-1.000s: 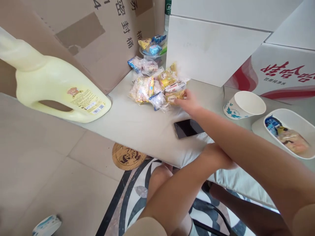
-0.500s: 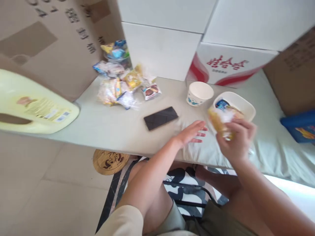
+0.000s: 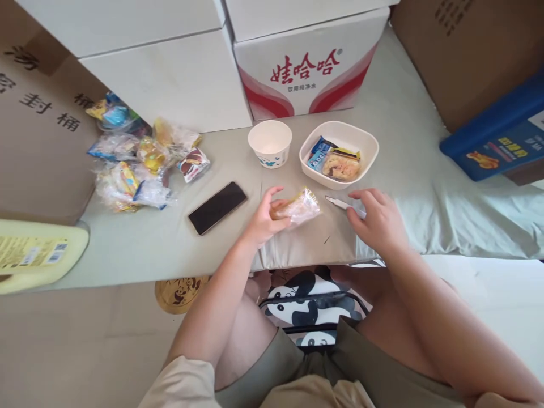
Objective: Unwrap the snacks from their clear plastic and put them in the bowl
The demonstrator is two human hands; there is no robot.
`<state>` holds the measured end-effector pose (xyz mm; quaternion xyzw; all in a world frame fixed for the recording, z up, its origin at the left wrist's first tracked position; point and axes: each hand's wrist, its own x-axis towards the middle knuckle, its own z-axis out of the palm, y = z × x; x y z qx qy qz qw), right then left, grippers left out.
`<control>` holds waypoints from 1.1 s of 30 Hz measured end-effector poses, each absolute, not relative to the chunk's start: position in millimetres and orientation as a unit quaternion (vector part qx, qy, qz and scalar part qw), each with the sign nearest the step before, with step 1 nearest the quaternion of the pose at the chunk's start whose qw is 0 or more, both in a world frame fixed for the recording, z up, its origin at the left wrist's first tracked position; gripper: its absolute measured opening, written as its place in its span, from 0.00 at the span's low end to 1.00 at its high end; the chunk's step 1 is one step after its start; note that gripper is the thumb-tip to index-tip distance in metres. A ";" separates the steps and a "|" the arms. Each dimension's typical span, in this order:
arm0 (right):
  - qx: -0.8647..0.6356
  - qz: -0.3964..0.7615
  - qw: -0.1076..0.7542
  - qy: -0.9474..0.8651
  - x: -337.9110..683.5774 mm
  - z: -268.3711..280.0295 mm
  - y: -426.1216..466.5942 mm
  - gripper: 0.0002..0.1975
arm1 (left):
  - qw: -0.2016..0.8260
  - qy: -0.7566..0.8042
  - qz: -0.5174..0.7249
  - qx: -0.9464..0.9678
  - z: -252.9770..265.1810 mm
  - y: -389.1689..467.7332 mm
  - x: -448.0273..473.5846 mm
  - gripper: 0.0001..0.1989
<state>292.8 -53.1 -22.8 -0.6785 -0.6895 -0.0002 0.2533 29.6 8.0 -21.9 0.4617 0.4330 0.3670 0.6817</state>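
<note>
My left hand (image 3: 264, 222) is closed around a snack in a clear wrapper (image 3: 304, 208) with a yellow edge, held just above the cloth. My right hand (image 3: 378, 221) is over a thin tool with a metal tip and white handle (image 3: 339, 203); its exact kind is unclear. Thumb and index finger are apart on either side of the tool, whose rear end is partly hidden. Behind them, a white square bowl (image 3: 370, 153) holds a blue packet (image 3: 318, 154) and a wrapped cookie (image 3: 340, 165). To its left stands a white paper bowl (image 3: 270, 148).
A phone (image 3: 217, 207) lies left of my left hand. Several wrapped snacks (image 3: 147, 164) are heaped farther left. White cartons (image 3: 310, 73) stand along the back, a blue container (image 3: 497, 141) at right, and a yellow jug (image 3: 42, 252) at left.
The wrapped snack has gone from my right hand to my left. My right hand has come down to the white-handled tool. The view has turned rightward.
</note>
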 end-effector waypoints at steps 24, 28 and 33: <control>-0.618 0.282 0.143 -0.720 238.4 4.4 -52.8 0.19 | 0.347 0.504 0.316 0.725 -46.1 10.0 11.1 0.42; -0.732 0.198 0.072 -0.648 261.8 3.5 -48.3 0.18 | 0.290 0.547 0.343 0.706 -44.0 17.9 -8.5 0.42; -0.689 0.071 0.224 -0.686 271.9 -11.3 -53.2 0.17 | 0.299 0.503 0.351 0.731 -35.4 17.8 -8.6 0.25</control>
